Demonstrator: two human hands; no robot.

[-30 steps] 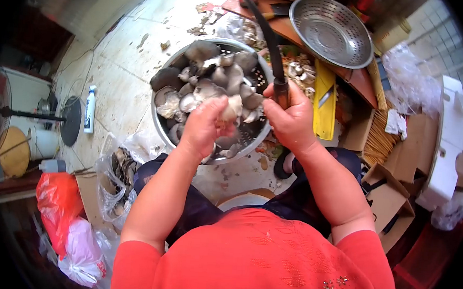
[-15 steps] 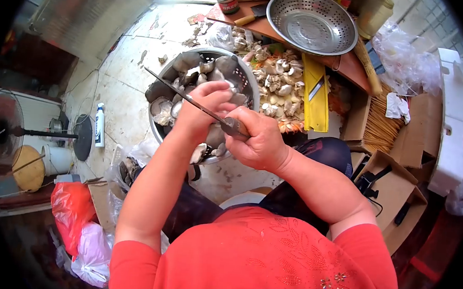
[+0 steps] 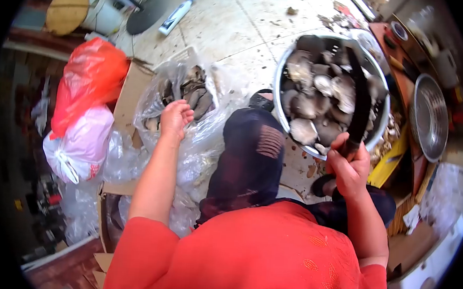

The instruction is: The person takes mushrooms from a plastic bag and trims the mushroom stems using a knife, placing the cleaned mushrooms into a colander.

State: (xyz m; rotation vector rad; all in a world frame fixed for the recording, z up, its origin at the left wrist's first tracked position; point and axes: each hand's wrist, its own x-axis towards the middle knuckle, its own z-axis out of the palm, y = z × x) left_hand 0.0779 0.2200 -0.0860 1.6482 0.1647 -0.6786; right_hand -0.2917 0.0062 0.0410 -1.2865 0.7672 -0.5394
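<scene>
My left hand [image 3: 176,119] reaches over an open clear plastic bag [image 3: 148,105] at left, fingers loosely curled and no object visible in them. Grey-brown mushrooms [image 3: 198,101] lie inside that bag, just beyond the fingertips. In my right hand [image 3: 351,170] is the handle of a knife [image 3: 362,97], its long dark blade pointing up and away. The blade passes above a metal colander [image 3: 279,102] heaped with oyster mushrooms [image 3: 302,132]. My fingers cover most of the knife handle.
A red bag [image 3: 89,88] and a pale pink bag [image 3: 83,141] sit at far left beside cardboard. Behind are a bottle [image 3: 177,15] and a round dark base [image 3: 147,15]. At right stand a perforated metal bowl [image 3: 429,117], a yellow slicer [image 3: 392,159] and cut mushrooms.
My view has swung left. My left hand has left the colander area for the plastic bag. My right hand still holds the knife, its blade now pointing away.
</scene>
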